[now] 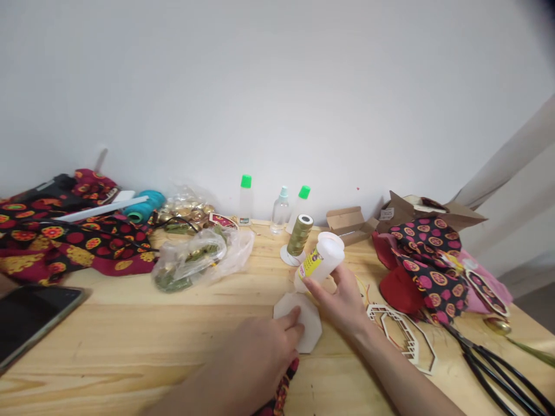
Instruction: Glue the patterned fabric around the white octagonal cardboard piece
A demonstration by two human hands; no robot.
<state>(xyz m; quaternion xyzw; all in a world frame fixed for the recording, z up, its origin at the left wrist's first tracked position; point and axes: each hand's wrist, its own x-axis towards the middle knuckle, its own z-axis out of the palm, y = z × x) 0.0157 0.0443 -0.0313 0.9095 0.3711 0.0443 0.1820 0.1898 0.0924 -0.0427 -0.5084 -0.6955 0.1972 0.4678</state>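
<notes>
In my right hand (342, 294) is a white plastic bottle (318, 263) with a yellow label, fingers wrapped round it. It leans, with its wide round end up and its lower end just above a pale octagonal board (310, 332). My left hand (271, 346) rests over the board's left side, index finger on the surface and the other fingers curled. Dark red-patterned fabric (285, 386) shows from beneath this hand; whether the fingers grip it is hidden. A spool of olive thread (300, 236) stands just behind the bottle.
Green-capped bottles (245, 202) and a clear bottle (281, 212) stand by the wall. Left are a plastic bag (191, 260), patterned fabric (82, 242) and a phone (34, 318). Right lie cut-out octagonal frames (403, 335), black-handled scissors (489, 364), more fabric (433, 266) and cardboard boxes (347, 224).
</notes>
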